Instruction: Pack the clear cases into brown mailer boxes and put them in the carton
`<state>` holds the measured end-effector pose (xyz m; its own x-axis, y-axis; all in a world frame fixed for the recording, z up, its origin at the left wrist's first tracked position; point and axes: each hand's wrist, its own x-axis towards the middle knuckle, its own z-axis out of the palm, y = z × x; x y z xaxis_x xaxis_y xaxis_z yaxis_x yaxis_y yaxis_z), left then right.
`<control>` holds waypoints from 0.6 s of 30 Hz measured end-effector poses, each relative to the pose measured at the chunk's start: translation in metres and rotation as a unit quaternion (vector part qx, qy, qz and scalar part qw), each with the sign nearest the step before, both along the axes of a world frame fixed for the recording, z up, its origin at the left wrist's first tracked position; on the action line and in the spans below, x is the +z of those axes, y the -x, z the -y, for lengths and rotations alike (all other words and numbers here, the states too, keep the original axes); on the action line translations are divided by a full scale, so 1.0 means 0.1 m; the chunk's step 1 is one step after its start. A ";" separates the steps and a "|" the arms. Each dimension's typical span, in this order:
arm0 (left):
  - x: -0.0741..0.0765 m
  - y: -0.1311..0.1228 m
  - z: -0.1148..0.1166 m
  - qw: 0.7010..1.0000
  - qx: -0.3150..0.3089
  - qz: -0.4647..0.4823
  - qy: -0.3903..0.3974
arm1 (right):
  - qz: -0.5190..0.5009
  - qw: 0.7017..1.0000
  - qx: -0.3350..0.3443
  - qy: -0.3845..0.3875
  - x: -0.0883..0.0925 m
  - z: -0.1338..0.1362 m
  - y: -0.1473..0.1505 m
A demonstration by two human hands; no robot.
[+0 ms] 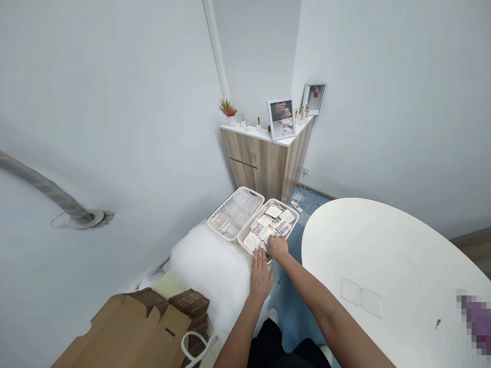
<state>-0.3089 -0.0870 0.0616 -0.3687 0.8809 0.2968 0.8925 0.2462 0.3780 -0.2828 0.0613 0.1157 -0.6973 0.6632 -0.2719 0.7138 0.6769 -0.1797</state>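
Note:
Two white plastic baskets sit side by side on a fluffy white cushion [207,266]. The right basket [286,205] holds several small packs of press-on nails. My right hand [276,246] reaches into its near edge with fingers curled onto the packs; what it grips I cannot make out. My left hand [261,273] lies flat, fingers stretched out, against the near rim of that basket. The left basket [235,193] holds clear plastic cases.
A round white table [383,266] at right carries an open clear plastic case [361,298]. An open cardboard box [134,332] lies at lower left. A wooden corner cabinet [264,163] with framed photos, small bottles and a potted plant stands behind.

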 end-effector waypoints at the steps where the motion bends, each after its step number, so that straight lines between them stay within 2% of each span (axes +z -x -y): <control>1: -0.01 0.00 0.00 1.000 0.001 0.004 -0.002 | -0.003 1.000 0.005 0.006 0.00 -0.01 -0.01; 3: -0.02 0.00 -0.01 1.000 0.002 0.008 -0.005 | -0.007 1.000 -0.010 0.021 0.01 -0.04 -0.03; 7: -0.02 0.00 -0.01 1.000 -0.001 0.005 -0.009 | -0.039 0.994 -0.088 0.048 0.04 -0.13 -0.04; 11: -0.01 0.01 0.00 1.000 -0.002 0.008 -0.011 | -0.171 0.968 -0.160 0.088 0.08 -0.26 -0.10; 13: 0.02 0.02 -0.01 1.000 -0.001 0.015 -0.010 | -0.282 0.927 -0.206 0.135 0.10 -0.35 -0.22; 15: 0.07 -0.01 -0.04 1.000 0.015 0.020 -0.013 | -0.402 0.860 -0.251 0.189 0.10 -0.46 -0.46; 18: 0.16 -0.17 -0.14 0.999 0.023 0.025 -0.025 | -0.523 0.757 -0.314 0.234 0.07 -0.62 -1.09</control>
<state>-0.2916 -0.0725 0.0774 -0.4237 0.8471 0.3209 0.8604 0.2656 0.4349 -0.1736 0.1237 0.1227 -0.2812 0.9549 -0.0957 0.1689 -0.0490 -0.9844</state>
